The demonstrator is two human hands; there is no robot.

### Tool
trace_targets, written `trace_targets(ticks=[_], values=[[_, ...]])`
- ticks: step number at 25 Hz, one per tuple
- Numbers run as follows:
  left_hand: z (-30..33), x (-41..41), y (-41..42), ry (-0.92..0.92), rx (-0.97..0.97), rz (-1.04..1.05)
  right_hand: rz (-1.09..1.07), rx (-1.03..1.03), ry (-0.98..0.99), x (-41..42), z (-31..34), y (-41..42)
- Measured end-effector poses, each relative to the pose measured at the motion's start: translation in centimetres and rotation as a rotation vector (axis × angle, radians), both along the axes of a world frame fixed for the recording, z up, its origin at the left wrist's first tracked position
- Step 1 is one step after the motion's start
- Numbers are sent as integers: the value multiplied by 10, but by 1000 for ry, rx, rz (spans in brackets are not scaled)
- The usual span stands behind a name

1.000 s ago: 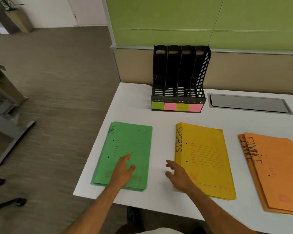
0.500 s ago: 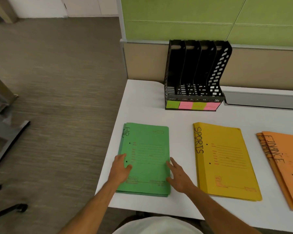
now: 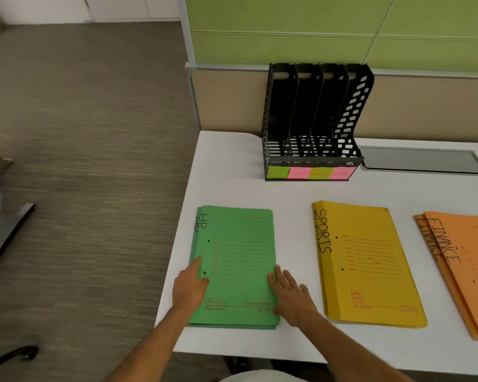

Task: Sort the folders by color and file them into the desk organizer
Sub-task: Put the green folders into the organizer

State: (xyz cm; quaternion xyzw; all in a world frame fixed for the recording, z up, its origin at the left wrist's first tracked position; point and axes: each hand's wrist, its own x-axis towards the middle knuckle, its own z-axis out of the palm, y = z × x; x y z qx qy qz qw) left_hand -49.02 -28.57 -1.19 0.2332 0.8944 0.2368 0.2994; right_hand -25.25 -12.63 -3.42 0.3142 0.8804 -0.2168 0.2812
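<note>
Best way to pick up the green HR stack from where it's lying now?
Grip the green HR stack by its two long side edges near the front, one hand from each side. It lies flat on the desk, several folders thick, lower ones offset at the spine. The left hand and right hand already flank it; squeeze inward to square it, then lift.

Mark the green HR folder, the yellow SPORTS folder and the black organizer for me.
green HR folder (image 3: 240, 255): head view, cover centre.
yellow SPORTS folder (image 3: 367, 260): head view, cover centre.
black desk organizer (image 3: 283, 106): head view, left divider wall.
</note>
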Motion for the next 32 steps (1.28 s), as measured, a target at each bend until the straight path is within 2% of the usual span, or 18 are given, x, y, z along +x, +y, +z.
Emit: trace_targets(ticks=[4,7,10,14,16,19,21,23,25,27,29,32], values=[[14,-9,11,-146,182,280,31,-11,-16,-1,8,8],[27,-9,23,-306,304,320,-34,-73,47,-2,8,13],[45,-7,36,-328,389,286,-281,-278,215,-4,16,25],[73,-18,57,-374,510,234,-806,-621,589,-16,56,52],[87,-27,71,-411,573,229,-951,-715,757,-25,84,72],[100,-36,89,-468,656,221,-927,-798,877,-35,119,96],[101,-41,101,-493,688,199,-877,-898,894,-39,140,102],[99,-48,116,-503,693,146,-848,-891,903,-42,154,108],[91,-57,132,-517,645,71,-854,-796,934,-46,165,115],[76,-66,147,-456,534,-25,-864,-690,985,-47,176,124],[53,-79,162,-303,303,-154,-905,-568,1041,-47,189,134],[19,-94,177,-43,-146,-455,-983,-375,1150,-43,211,150]])
